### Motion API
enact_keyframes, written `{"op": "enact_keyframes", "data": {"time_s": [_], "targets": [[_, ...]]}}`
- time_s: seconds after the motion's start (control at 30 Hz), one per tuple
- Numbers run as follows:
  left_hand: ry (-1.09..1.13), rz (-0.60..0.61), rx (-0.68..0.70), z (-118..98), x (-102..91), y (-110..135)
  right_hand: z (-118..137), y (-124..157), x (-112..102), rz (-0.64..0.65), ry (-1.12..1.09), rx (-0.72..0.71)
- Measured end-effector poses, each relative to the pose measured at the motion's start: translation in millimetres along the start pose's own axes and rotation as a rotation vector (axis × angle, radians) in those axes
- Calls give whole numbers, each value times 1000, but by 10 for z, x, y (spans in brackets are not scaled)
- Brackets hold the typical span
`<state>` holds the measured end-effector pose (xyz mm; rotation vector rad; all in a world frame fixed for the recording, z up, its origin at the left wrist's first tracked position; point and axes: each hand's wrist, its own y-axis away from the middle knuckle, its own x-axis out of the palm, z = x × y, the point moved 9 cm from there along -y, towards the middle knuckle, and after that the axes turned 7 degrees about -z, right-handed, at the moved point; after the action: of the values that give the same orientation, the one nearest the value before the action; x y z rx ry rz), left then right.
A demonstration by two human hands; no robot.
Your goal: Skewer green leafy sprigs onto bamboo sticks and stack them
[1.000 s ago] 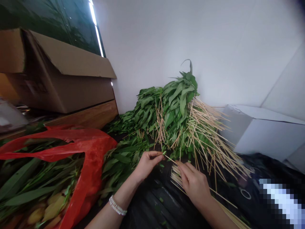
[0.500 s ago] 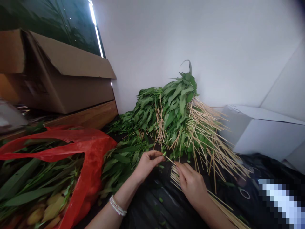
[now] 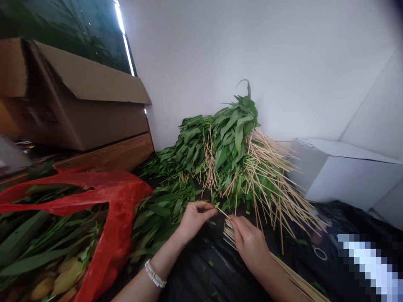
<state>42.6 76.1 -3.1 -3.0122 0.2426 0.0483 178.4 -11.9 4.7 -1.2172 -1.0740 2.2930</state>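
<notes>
My left hand (image 3: 197, 218), with a beaded bracelet at the wrist, pinches a small piece of green stem (image 3: 217, 205). My right hand (image 3: 248, 239) is closed on a thin bamboo skewer (image 3: 224, 213), whose far end meets the green piece at the left fingertips. Under my right hand and forearm lies a bundle of loose skewers (image 3: 229, 235). Just beyond both hands rises a heap of leafy green vegetables (image 3: 234, 126); many of its bunches have skewers (image 3: 277, 180) sticking out to the right. More loose leaves (image 3: 166, 209) lie left of my left hand.
A red plastic bag (image 3: 121, 209) holding greens and some yellowish roots stands at the left. Behind it, an open cardboard box (image 3: 107, 121) rests on a wooden surface. A white box (image 3: 352, 176) sits at the right. Black plastic sheeting (image 3: 189, 272) covers the work surface, with green scraps on it.
Less of the skewer shows between my hands, as my right hand has come slightly closer to my left. The whole view has shifted a little.
</notes>
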Motion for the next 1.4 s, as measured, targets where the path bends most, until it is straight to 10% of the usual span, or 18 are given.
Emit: {"op": "enact_keyframes", "data": {"time_s": [0.23,0.47,0.87,0.97,1.17,1.4], "targets": [[-22,58,31,-19,105,49,37,-30,4,1,-6,20],[-12,-165,87,-109,-204,-44,46,-58,-41,10,85,17],[-73,141,63,24,280,142,79,-65,0,29,52,16],[-53,90,74,-74,90,47,91,-112,-141,-50,79,18],[47,-410,101,-226,-786,-169,-31,-132,-514,-219,57,120],[-420,-192,258,-193,-602,-221,-93,-88,-686,-318,29,155]]}}
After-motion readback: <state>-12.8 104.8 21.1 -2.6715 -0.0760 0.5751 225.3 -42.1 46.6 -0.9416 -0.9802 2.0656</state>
